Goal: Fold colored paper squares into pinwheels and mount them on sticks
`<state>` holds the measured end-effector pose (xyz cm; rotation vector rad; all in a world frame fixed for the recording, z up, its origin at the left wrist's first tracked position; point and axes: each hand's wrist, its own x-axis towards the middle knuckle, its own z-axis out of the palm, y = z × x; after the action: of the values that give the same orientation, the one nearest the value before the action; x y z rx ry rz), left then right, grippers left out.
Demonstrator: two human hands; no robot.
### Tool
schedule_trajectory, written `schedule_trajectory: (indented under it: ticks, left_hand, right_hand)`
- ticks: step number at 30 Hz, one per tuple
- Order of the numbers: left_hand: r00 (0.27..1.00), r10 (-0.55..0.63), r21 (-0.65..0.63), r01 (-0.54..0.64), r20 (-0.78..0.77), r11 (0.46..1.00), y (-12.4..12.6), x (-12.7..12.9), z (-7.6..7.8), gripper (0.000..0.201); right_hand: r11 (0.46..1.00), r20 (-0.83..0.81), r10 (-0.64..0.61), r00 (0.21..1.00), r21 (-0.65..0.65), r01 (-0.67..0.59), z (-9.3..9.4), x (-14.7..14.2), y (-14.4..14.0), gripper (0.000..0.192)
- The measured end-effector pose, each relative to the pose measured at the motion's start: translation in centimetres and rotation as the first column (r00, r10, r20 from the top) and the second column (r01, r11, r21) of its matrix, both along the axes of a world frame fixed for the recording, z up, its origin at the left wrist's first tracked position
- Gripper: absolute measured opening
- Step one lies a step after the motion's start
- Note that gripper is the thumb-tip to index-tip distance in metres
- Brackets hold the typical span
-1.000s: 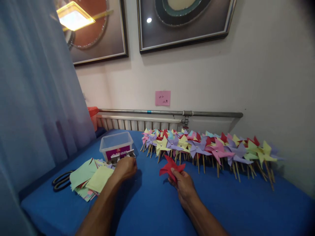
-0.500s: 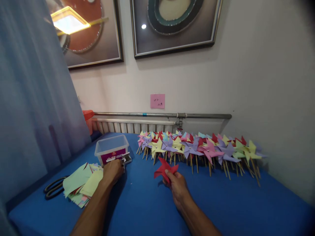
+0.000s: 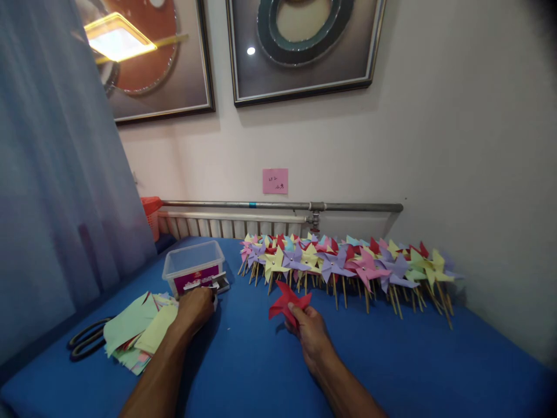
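My right hand [image 3: 310, 334] pinches a red paper pinwheel [image 3: 288, 303] between thumb and fingers above the blue table; no stick shows on it. On the left, my left hand [image 3: 196, 307] is curled, back upward, at a small open white-and-grey box [image 3: 221, 283]. Its fingertips dip out of sight there, so whatever they grip is hidden. Just behind is a clear plastic tub [image 3: 191, 259] with a purple label. A loose pile of pastel paper sheets [image 3: 133, 325] lies beside my left forearm.
Black-handled scissors [image 3: 87, 339] lie left of the paper. Rows of colourful pinwheels on sticks [image 3: 335, 264] stretch along the back right of the blue table [image 3: 256, 371]. Behind it are a radiator [image 3: 235, 225] and a pipe [image 3: 278, 205]. A blue curtain [image 3: 65, 174] hangs at the left.
The view has shifted slightly, so everything sits a little further left. My left hand stays at the small box, and my right hand keeps hold of the red pinwheel.
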<state>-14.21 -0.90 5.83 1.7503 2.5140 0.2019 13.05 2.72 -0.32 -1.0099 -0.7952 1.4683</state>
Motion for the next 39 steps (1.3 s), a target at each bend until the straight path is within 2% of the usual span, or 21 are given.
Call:
schedule_trajectory:
  ticks: [6, 10, 19, 28, 39]
  left_hand:
    - [0.997, 0.068, 0.02, -0.069, 0.02, 0.997, 0.0, -0.37, -0.07, 0.017]
    - [0.998, 0.044, 0.003, -0.044, 0.039, 0.999, -0.08, -0.33, -0.01, 0.019]
    - [1.0, 0.002, -0.002, -0.002, -0.019, 1.0, -0.2, 0.09, 0.21, 0.029]
    - [0.998, 0.041, 0.007, -0.041, 0.037, 0.999, -0.26, -0.11, 0.3, 0.018]
    - [1.0, -0.015, -0.009, 0.015, -0.018, 1.0, -0.16, -0.01, 0.02, 0.028]
  right_hand:
    - [1.0, -0.013, 0.008, 1.0, 0.012, -0.008, -0.3, 0.06, 0.19, 0.023]
    - [1.0, -0.013, 0.009, 1.0, 0.016, -0.009, -0.26, 0.12, 0.15, 0.025]
    - [1.0, -0.003, -0.001, 1.0, -0.016, 0.001, 0.29, 0.03, -0.12, 0.025]
    - [1.0, -0.003, 0.015, 1.0, 0.001, -0.015, -0.09, 0.11, 0.16, 0.024]
    - [1.0, -0.013, 0.008, 1.0, -0.01, -0.008, 0.2, 0.08, -0.06, 0.025]
